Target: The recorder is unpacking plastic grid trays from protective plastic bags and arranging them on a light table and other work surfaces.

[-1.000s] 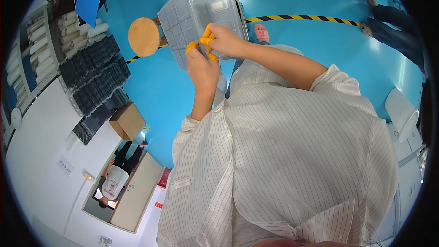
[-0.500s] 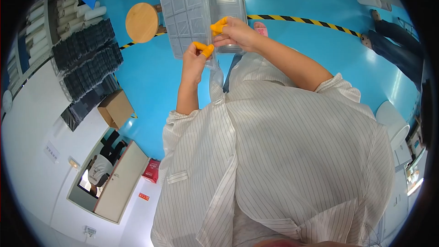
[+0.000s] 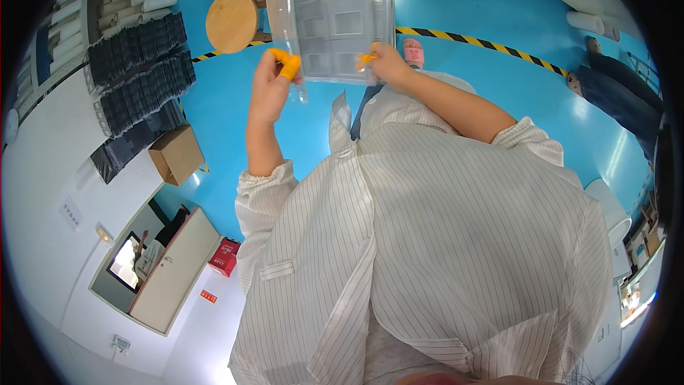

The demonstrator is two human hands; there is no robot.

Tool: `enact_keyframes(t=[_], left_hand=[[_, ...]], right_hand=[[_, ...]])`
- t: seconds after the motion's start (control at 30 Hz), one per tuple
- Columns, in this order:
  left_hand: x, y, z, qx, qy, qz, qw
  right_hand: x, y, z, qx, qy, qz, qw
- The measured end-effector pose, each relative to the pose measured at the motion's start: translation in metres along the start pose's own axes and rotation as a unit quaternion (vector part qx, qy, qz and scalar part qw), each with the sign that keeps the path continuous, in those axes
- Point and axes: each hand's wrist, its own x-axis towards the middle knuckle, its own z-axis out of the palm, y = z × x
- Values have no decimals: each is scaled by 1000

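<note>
My left hand (image 3: 272, 78) wears orange finger cots and pinches the near edge of a clear plastic tray or lid (image 3: 283, 11), tipped almost edge-on. Just to the right stands a translucent grey tray (image 3: 324, 28) with rectangular compartments, facing me. My right hand (image 3: 390, 65), also in orange cots, is closed at its lower right corner; the fingertips are slightly blurred. Behind the grey tray shows a stack of similar trays (image 3: 385, 14). What the stack rests on is hidden.
A round wooden stool (image 3: 232, 21) stands left of the trays. Farther left are stacked black trays (image 3: 142, 78), white rolls (image 3: 158, 1) and a cardboard box (image 3: 175, 155). Yellow-black tape (image 3: 484, 43) crosses the blue floor. At right another person's legs (image 3: 613, 93) show.
My hands have moved apart, the left one leftward with the clear plastic and the right one slightly rightward and down. The grey tray now faces me between them.
</note>
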Motion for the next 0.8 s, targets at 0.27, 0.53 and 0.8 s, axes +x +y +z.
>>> enact_keyframes(t=[0.27, 0.53, 0.8], left_hand=[[-14, 6, -41, 52, 91, 90, 990], [-1, -25, 39, 178, 63, 147, 971], [12, -53, 46, 293, -24, 191, 937]], right_hand=[[10, -13, -38, -464, -23, 37, 885], [0, -103, 18, 113, -52, -84, 989], [47, -97, 16, -106, 165, -238, 951]])
